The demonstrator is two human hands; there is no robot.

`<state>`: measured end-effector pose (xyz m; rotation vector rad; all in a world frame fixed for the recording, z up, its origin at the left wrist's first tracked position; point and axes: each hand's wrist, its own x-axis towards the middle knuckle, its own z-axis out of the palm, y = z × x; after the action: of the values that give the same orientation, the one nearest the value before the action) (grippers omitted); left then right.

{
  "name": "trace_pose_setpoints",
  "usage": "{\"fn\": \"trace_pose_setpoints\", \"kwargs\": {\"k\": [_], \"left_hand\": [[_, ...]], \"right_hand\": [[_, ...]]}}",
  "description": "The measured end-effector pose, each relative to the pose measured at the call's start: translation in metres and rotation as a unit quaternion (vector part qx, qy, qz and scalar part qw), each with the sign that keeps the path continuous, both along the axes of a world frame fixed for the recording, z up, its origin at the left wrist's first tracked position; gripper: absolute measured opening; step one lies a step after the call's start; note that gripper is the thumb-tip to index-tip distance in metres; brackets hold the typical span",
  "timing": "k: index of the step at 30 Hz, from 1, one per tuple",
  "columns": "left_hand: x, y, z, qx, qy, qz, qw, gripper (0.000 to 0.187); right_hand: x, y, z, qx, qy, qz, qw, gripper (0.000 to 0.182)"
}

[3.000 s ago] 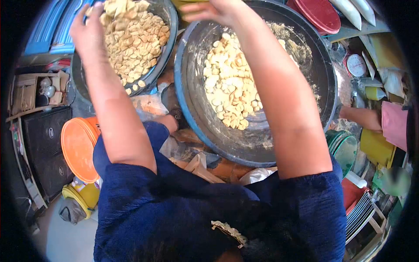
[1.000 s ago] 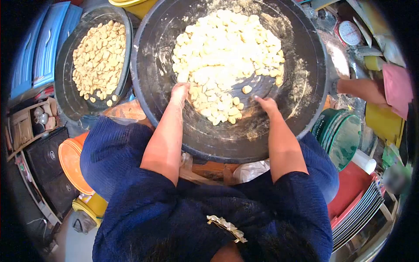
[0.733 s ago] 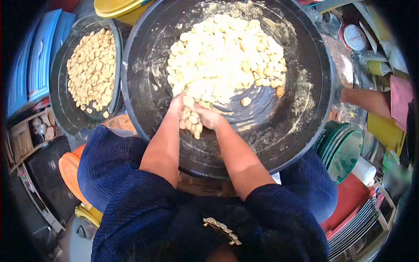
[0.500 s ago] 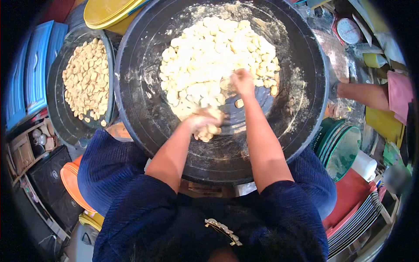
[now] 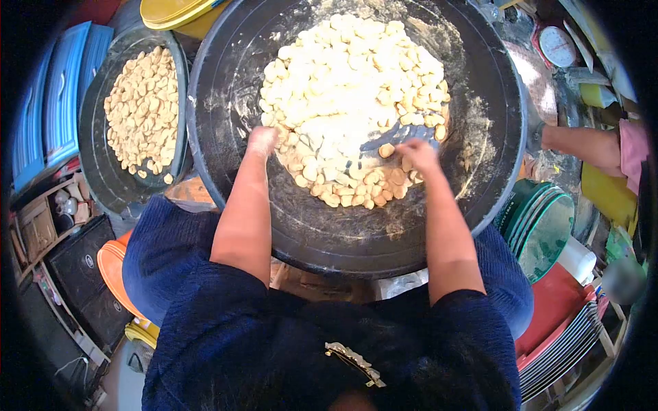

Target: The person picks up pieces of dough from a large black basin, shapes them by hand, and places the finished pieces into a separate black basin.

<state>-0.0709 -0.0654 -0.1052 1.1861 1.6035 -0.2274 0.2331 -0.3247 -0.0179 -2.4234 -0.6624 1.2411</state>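
— Both hands are down in the big black basin (image 5: 233, 89), are they?

— Yes. Your left hand (image 5: 262, 139) rests at the left edge of the pale dough pieces (image 5: 349, 96), fingers bent down into them. Whether it grips any I cannot tell; the fingertips are buried in the heap.

— And what lies left of that hand?

— Starting at your far left, you have blue crates (image 5: 58, 89), then a smaller dark bowl (image 5: 103, 171) holding browner pieces (image 5: 142, 106). It sits just beside the big basin, rims nearly touching. Behind them, at the top, is a yellow lid (image 5: 171, 10).

— Where is the heap itself?

— You have it in the middle and far half of the big basin, dusted with flour, with a loose fringe of pieces trailing toward you between your two hands. Flour streaks the basin wall around it.

— My right hand?

— Your right hand (image 5: 418, 156) lies on the near right edge of the heap, fingers curled loosely over a few pieces. It is not clenched, though I cannot tell if it holds any.

— Further right?

— Beyond the basin rim you have another person's forearm (image 5: 582, 144), a small weighing scale (image 5: 556, 46) at the top, stacked green plates (image 5: 541, 226) just beside the basin, and red trays (image 5: 555, 301) lower down.
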Motion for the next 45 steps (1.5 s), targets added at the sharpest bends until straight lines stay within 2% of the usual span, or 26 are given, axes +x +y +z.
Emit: {"fn": "trace_pose_setpoints", "kwargs": {"k": [2,3,4,5,6,7,8,10,13,14,16,18,20,21,23,26,27,28,30,32,34,35,38,42,44,45], "left_hand": [[0.003,-0.031,0.021,-0.112,-0.045,0.086,0.989,0.029],[-0.01,-0.035,-0.011,-0.198,-0.095,0.133,0.966,0.033],[0.014,-0.058,0.047,-0.187,-0.122,0.156,0.962,0.039],[0.007,-0.069,0.015,-0.211,-0.182,0.19,0.941,0.042],[0.002,-0.078,-0.016,-0.233,-0.241,0.224,0.915,0.046],[0.019,-0.084,0.015,-0.162,-0.174,0.198,0.951,0.046],[0.034,-0.089,0.049,-0.088,-0.104,0.174,0.975,0.046],[0.026,-0.087,0.03,-0.08,-0.044,0.081,0.993,0.043],[0.004,-0.084,0.001,-0.226,-0.189,-0.016,0.955,0.047],[0.007,-0.083,0.022,-0.224,-0.187,-0.017,0.956,0.047],[0.028,-0.086,0.083,-0.327,-0.124,-0.234,0.907,0.04],[0.021,-0.094,0.054,-0.261,-0.154,-0.261,0.917,0.042],[0.021,-0.101,0.047,-0.193,-0.181,-0.295,0.918,0.044],[0.027,-0.105,0.052,-0.197,-0.159,-0.394,0.884,0.05],[0.035,-0.114,0.06,-0.202,-0.109,-0.572,0.788,0.062],[0.015,-0.124,0.024,-0.195,-0.215,-0.395,0.871,0.08],[0.025,-0.124,0.069,-0.026,-0.1,-0.439,0.893,0.098],[0.023,-0.134,0.051,0.0,-0.034,-0.497,0.867,0.106],[0.033,-0.14,0.087,-0.021,0.02,-0.567,0.823,0.11],[0.04,-0.131,0.08,-0.066,0.013,-0.589,0.805,0.113],[0.039,-0.122,0.078,-0.165,-0.083,-0.542,0.82,0.109],[0.032,-0.128,0.081,-0.083,-0.09,-0.492,0.862,0.102],[0.034,-0.149,0.072,0.015,-0.034,-0.523,0.852,0.095],[0.037,-0.162,0.038,0.094,-0.031,-0.54,0.836,0.08],[0.042,-0.146,0.048,0.125,-0.041,-0.52,0.844,0.068],[0.045,-0.134,0.062,0.076,-0.089,-0.501,0.857,0.061]], "right_hand": [[0.058,-0.047,-0.076,-0.13,0.03,0.04,0.99,0.045],[0.043,-0.025,-0.033,-0.266,0.048,0.101,0.958,0.062],[0.017,-0.023,-0.04,-0.219,0.257,-0.102,0.936,0.075],[-0.013,-0.013,-0.022,-0.142,0.401,-0.124,0.896,0.077],[-0.039,-0.031,-0.135,-0.111,0.499,-0.186,0.839,0.07],[-0.084,-0.002,-0.077,-0.154,0.358,-0.224,0.893,0.066],[-0.119,0.009,-0.105,-0.045,0.328,-0.087,0.94,0.071],[-0.154,0.073,0.019,-0.078,0.4,-0.059,0.911,0.07],[-0.166,0.063,-0.037,0.033,0.54,0.061,0.839,0.064],[-0.143,0.056,-0.036,-0.034,0.595,0.059,0.801,0.054],[-0.101,0.042,-0.005,-0.058,0.513,0.073,0.853,0.048],[-0.096,0.026,-0.015,-0.046,0.468,0.05,0.881,0.049],[-0.109,0.008,-0.018,-0.132,0.253,0.0,0.959,0.055],[-0.135,0.008,-0.015,-0.028,0.094,0.167,0.981,0.066],[-0.123,0.007,-0.006,-0.083,0.286,0.186,0.936,0.082],[-0.105,-0.013,-0.03,-0.103,0.3,0.087,0.944,0.088],[-0.099,-0.015,-0.043,-0.047,0.251,-0.004,0.967,0.091],[-0.119,-0.001,0.001,-0.138,0.094,0.094,0.981,0.094],[-0.144,0.003,-0.032,-0.137,0.088,0.301,0.94,0.103],[-0.132,-0.003,-0.045,-0.114,0.187,0.276,0.936,0.116],[-0.124,0.0,-0.037,-0.045,0.318,0.133,0.938,0.117],[-0.131,-0.004,-0.029,-0.115,0.086,0.154,0.977,0.108],[-0.154,0.003,-0.022,-0.064,0.016,0.272,0.96,0.101],[-0.157,-0.006,-0.058,-0.029,0.016,0.197,0.98,0.09],[-0.143,0.004,-0.066,-0.026,0.1,0.131,0.986,0.077],[-0.138,0.004,-0.07,0.007,0.261,0.004,0.965,0.066]]}}
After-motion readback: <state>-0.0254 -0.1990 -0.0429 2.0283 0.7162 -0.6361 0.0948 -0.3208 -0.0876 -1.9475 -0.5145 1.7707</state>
